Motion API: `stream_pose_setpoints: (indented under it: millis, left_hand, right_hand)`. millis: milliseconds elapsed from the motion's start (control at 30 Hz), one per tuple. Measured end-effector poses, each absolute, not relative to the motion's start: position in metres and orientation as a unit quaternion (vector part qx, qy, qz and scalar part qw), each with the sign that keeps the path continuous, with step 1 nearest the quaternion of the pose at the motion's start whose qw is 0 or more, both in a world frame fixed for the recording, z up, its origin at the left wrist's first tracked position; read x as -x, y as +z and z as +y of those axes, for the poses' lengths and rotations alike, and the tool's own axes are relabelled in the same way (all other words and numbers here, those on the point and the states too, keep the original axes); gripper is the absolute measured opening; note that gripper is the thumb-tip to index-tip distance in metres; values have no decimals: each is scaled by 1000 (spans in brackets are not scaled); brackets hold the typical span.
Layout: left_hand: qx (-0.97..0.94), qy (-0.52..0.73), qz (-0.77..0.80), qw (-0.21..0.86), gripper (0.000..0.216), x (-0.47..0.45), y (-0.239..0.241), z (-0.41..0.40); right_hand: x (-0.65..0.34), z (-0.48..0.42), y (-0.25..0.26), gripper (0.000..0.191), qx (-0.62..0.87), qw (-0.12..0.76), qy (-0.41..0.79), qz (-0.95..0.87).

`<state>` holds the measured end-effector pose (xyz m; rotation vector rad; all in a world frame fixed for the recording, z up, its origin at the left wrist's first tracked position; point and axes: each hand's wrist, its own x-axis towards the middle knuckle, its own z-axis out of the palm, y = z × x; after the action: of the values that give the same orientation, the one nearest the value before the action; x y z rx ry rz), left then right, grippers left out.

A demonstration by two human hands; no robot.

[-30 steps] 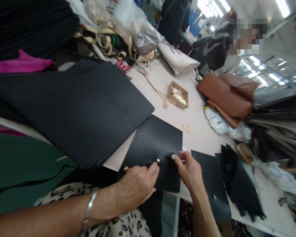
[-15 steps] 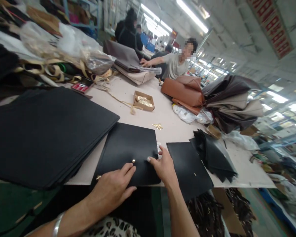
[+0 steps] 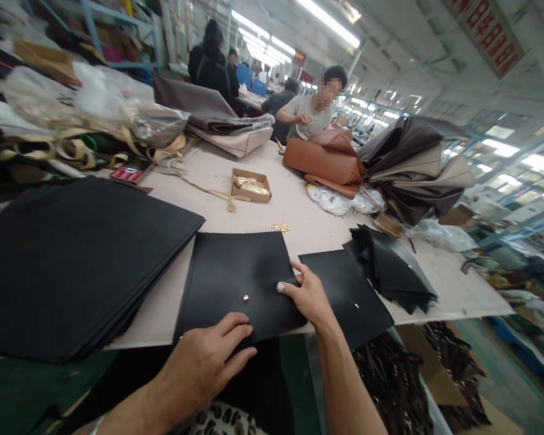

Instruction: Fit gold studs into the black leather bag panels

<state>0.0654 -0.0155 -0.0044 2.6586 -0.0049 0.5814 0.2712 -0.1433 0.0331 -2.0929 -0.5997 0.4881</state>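
A black leather panel [image 3: 236, 266] lies in front of me at the table's front edge, with a small gold stud [image 3: 245, 298] on its face. My left hand [image 3: 208, 359] rests at the panel's near edge, fingers stretched out beside the stud and thumb apart below the edge. At the right side, my right hand [image 3: 310, 296] grips the panel's edge, thumb on top, index finger along the side; its other fingers are partly hidden. The thumb tip looks white. Just beyond the panel lies a small heap of gold metal pieces [image 3: 280, 227].
A tall stack of black sheets [image 3: 81, 260] stands left. To the right lie another black panel [image 3: 344, 290] and a folded black pile [image 3: 390, 266]. Farther back are a cardboard box of gold pieces [image 3: 251, 185], brown leather pieces [image 3: 321, 160] and a co-worker [image 3: 315, 115].
The view has shifted slightly. My left fingers have drawn back from the stud toward the near edge. The panel sits closer to the one at its right. The co-worker's arm has pulled back.
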Motion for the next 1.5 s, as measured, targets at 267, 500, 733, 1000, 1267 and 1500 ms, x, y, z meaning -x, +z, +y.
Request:
stream_pose_setpoints:
  millis: [267,500,733,1000,1267,1500]
  left_hand:
    - [-923,218,-8,317,21,-50,6,-19]
    - [-924,239,4,299,20,-44,3,-13]
    - [-921,227,17,317,22,-35,5,-4]
    - [-883,243,42,400,23,-32,4,-5]
    - [-716,134,168,664,67,-21,34,6]
    - [-709,149,151,672,75,-4,29,16]
  right_hand:
    - [-375,-289,73,75,939,293,100,-151]
    - [-292,-306,19,82,929,99,-31,-356]
    - [-267,-325,-19,93,887,-49,-125,-441]
    - [-306,-292,7,75,895,-60,-29,-442]
    - [-359,-274,5,67,894,-15,2,-449]
    - [-217,-136,72,28,781,235,35,-578]
